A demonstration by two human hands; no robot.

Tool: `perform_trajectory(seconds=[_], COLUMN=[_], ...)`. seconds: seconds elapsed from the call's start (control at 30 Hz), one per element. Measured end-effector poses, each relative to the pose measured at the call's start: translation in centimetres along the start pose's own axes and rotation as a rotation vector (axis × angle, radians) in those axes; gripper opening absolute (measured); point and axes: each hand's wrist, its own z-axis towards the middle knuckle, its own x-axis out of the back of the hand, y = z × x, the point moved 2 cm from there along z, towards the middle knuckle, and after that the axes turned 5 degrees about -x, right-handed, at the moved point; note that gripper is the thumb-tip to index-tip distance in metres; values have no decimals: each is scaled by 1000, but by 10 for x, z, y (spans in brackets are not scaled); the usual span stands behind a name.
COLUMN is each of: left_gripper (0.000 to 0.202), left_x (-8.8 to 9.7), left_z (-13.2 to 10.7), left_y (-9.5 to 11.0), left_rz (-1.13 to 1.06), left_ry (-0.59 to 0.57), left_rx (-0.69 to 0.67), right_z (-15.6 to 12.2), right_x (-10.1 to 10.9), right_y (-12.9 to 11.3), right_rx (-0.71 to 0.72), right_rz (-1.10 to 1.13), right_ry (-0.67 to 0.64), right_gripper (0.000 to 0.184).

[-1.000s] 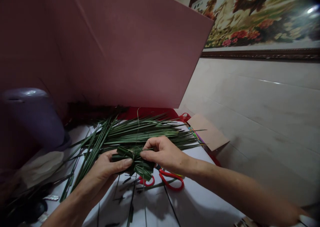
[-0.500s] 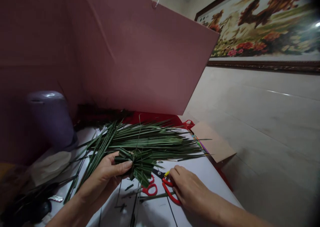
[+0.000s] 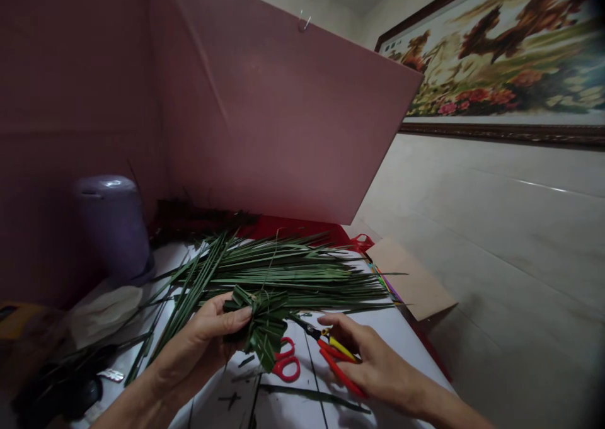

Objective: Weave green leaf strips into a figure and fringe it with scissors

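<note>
My left hand (image 3: 215,328) pinches a bundle of folded dark green leaf strips (image 3: 267,322), with thumb on top and cut ends fanning out to the right. A thin strand rises from its middle. My right hand (image 3: 373,360) grips black-bladed scissors (image 3: 343,366) with red handles and a yellow part, their blades pointing at the bundle's right side. Whether the blades touch the leaf cannot be made out. Under the bundle lie red-handled scissors (image 3: 287,369), partly hidden by it. A loose leaf strip (image 3: 316,397) rests on the white tabletop (image 3: 293,413) below my hands.
Long green leaves (image 3: 283,271) are spread behind my hands. At the left stand a purple bin (image 3: 113,227), a crumpled white cloth (image 3: 106,312) and dark objects (image 3: 59,385). Brown cardboard (image 3: 413,278) lies beyond the table's right edge. A pink panel (image 3: 278,114) rises behind.
My right hand has lifted the black-bladed scissors and changed its hold on them, fingers now more spread. The leaf strip below is more exposed. The whole view has shifted slightly.
</note>
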Motion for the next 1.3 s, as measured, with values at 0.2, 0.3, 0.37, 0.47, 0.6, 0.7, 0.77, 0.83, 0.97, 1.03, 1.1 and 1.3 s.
perform_trajectory(seconds=[0.2, 0.3, 0.37, 0.47, 0.6, 0.7, 0.77, 0.83, 0.97, 1.03, 1.1, 1.3], left_gripper=[8, 9, 12, 14, 11, 10, 9, 8, 8, 8, 8, 10], left_x=[-6, -8, -7, -7, -9, -8, -7, -6, -6, -6, -5, -2], left_z=[-2, 0, 2, 3, 3, 2, 2, 1, 1, 2, 3, 6], left_y=[3, 2, 1, -2, -4, -2, -1, 0, 2, 1, 1, -2], left_rz=[85, 166, 221, 296, 351, 378, 402, 422, 444, 452, 455, 462], left_ry=[-47, -58, -36, -40, -65, -61, -80, -98, -111, -105, -99, -94], left_rx=[-61, -130, -160, -192, -210, -202, -193, -188, -197, -200, -203, -185], right_z=[-3, -2, 0, 4, 9, 11, 13, 15, 19, 21, 22, 33], right_x=[-2, -2, -2, 0, 0, 0, -2, -4, -14, -18, -19, -2], right_y=[-11, -13, -12, -6, 3, 8, 10, 11, 11, 11, 10, -13], right_rx=[73, 30, -19, -77, -102, -85, -56, 9, 153, 172, 182, 265], right_rz=[118, 177, 248, 346, 406, 358, 222, 11, -329, -413, -474, -225], right_ry=[5, -23, -43, -66, -72, -32, 21, 77, 123, 110, 97, 204], right_gripper=[42, 41, 50, 52, 40, 38, 34, 32, 37, 40, 38, 18])
